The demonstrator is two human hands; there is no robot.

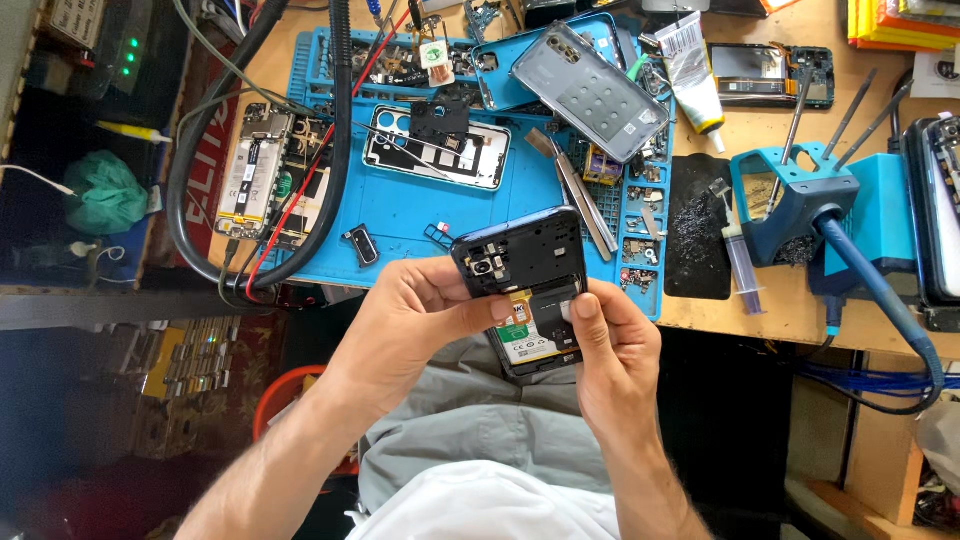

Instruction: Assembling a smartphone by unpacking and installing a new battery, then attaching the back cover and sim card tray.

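Two bare hands hold an opened phone (524,290) above the lap, near the counter's (760,318) front edge. Left hand (415,315) clasps its left side, thumb on the glossy black inner frame; right hand (612,345) pinches the right edge. Beyond lies a blue rubbery mat (420,215) carrying a flat white-rimmed back cover (436,146), slim metal tweezers (585,205) and a grey rectangular phone shell (590,92).

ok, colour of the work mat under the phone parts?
Bright blue work mat, seen in the head view; both hands hold the opened phone just in front.
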